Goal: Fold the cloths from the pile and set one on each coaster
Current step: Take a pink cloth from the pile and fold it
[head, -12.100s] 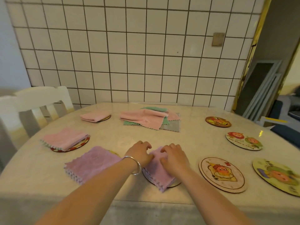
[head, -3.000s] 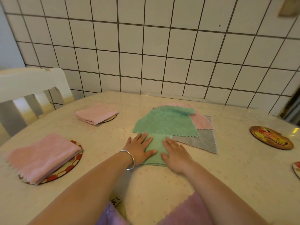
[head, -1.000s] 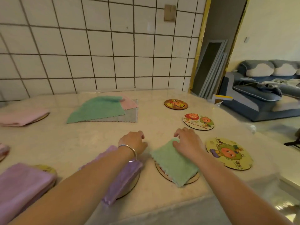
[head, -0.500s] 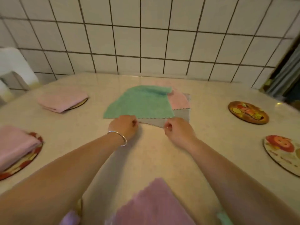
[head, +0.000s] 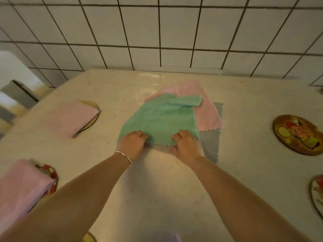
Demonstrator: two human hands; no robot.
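Left hand: the left hand [head: 133,143] sits at centre frame, its fingers curled onto the near left corner of the green cloth [head: 161,122], pinching it.
Right hand: the right hand [head: 185,143] pinches the near right part of the same scalloped edge, just beside the left.
Green cloth: spread on top of the pile at centre frame, far corner already flopped over; a pink cloth [head: 206,113] and a grey cloth [head: 210,143] lie beneath it.
Just changed: a second ago both hands were pressing a folded green cloth onto a near coaster; half a second ago they reached the pile's near edge; now they have hold of the next cloth.
Meaning: one more coaster is served and a new fold begins, probably by lifting this edge toward the wall.
Filled coasters: a folded pink cloth [head: 72,117] at left, another [head: 21,187] at lower left, each on its coaster.
Bare coasters: one [head: 297,134] at right, one [head: 317,194] at the right edge, both well apart from the pile.
Desk: the pale desk [head: 166,189] carries everything.
Remaining: three cloths in the pile, counting the one in hand.
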